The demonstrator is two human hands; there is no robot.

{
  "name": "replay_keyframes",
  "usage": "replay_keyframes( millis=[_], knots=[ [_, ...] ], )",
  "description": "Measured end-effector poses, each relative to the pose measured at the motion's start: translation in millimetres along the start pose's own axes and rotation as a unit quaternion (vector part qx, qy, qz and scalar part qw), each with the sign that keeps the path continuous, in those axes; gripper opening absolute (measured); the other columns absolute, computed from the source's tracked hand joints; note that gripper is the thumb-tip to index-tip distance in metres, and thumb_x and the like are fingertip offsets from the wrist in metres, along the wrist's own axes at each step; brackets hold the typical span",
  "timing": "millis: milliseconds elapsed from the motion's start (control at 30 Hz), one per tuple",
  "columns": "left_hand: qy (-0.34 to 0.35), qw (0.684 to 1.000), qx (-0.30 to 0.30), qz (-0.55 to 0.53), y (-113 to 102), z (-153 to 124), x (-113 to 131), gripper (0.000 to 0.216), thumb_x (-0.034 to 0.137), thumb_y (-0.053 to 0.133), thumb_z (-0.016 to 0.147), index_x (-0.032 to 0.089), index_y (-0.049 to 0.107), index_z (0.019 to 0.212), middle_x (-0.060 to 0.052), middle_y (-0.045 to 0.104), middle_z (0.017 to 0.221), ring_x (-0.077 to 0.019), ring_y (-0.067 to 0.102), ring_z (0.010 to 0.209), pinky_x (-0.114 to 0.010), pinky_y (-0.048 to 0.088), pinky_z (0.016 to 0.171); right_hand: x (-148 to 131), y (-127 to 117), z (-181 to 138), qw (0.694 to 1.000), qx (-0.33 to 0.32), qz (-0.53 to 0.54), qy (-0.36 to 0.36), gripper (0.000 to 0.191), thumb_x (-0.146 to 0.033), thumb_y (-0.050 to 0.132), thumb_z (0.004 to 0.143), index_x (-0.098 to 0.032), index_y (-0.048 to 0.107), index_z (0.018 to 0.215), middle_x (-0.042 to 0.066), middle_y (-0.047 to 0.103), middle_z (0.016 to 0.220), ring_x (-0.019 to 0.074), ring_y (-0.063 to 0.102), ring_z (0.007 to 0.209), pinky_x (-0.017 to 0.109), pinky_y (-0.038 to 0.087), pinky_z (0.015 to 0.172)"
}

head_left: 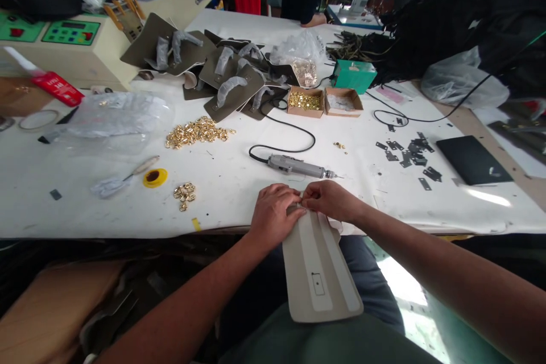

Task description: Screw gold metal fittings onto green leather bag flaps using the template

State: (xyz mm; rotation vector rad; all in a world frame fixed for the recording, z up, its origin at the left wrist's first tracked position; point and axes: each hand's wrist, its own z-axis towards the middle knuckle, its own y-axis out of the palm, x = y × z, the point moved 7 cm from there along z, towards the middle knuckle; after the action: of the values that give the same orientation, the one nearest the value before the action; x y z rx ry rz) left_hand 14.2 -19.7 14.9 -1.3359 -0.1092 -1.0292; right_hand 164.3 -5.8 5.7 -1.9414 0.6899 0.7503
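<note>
A grey-beige flat panel (313, 261) with rounded corners reaches from the table's front edge over my lap. Two pale strips run along it, and a small rectangle with a dot is marked near its close end. My left hand (276, 210) grips the far end of the panel from the left, its fingers bent over the surface. Against that same end, my right hand (328, 200) is closed in a pinch; whatever sits between its fingertips is too small and hidden to name. Just beyond both hands lies a grey electric screwdriver (296, 166), its bit pointing right.
Gold metal clasps lie in a large pile (198, 132) and a small pile (185, 195). Cardboard boxes (306, 101) hold small parts. Dark metal plates (412, 152) and a black notebook (473, 160) are at right. Brown panels with wrapped handles (234, 77) are stacked behind. A person's hand (314, 20) rests at the back.
</note>
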Motion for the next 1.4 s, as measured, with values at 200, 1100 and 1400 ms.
replay_keyframes(
  millis=[200, 1100, 1400],
  knots=[
    [0.000, 1.000, 0.000, -0.005, 2, -2, -1, 0.019, 0.028, 0.081, 0.081, 0.027, 0.074, 0.098, 0.000, 0.078, 0.114, -0.0271, 0.059, 0.118, -0.047, 0.043, 0.102, -2, -2, -7, 0.999, -0.020, 0.019, -0.030, 0.022, -0.037, 0.061, 0.086, -0.019, 0.071, 0.078, -0.002, 0.063, 0.063, 0.0141, 0.056, 0.063, 0.027, 0.044, 0.063],
    [0.009, 1.000, -0.002, -0.003, 0, -2, 0, 0.020, 0.033, 0.076, 0.086, 0.029, 0.075, 0.107, 0.002, 0.077, 0.116, -0.0249, 0.058, 0.120, -0.046, 0.041, 0.104, -51, -41, -21, 0.864, 0.287, 0.373, -0.181, 0.031, -0.053, 0.067, 0.086, -0.025, 0.058, 0.093, -0.002, 0.057, 0.067, 0.0166, 0.059, 0.058, 0.030, 0.053, 0.055],
    [0.004, 1.000, 0.001, -0.002, 0, -3, 0, 0.015, 0.034, 0.077, 0.086, 0.029, 0.074, 0.099, 0.002, 0.077, 0.114, -0.0248, 0.059, 0.120, -0.046, 0.042, 0.102, -45, -16, -24, 0.872, 0.314, 0.337, -0.165, 0.039, -0.054, 0.076, 0.082, -0.022, 0.057, 0.069, -0.001, 0.057, 0.058, 0.0144, 0.055, 0.050, 0.028, 0.046, 0.045]
  ],
)
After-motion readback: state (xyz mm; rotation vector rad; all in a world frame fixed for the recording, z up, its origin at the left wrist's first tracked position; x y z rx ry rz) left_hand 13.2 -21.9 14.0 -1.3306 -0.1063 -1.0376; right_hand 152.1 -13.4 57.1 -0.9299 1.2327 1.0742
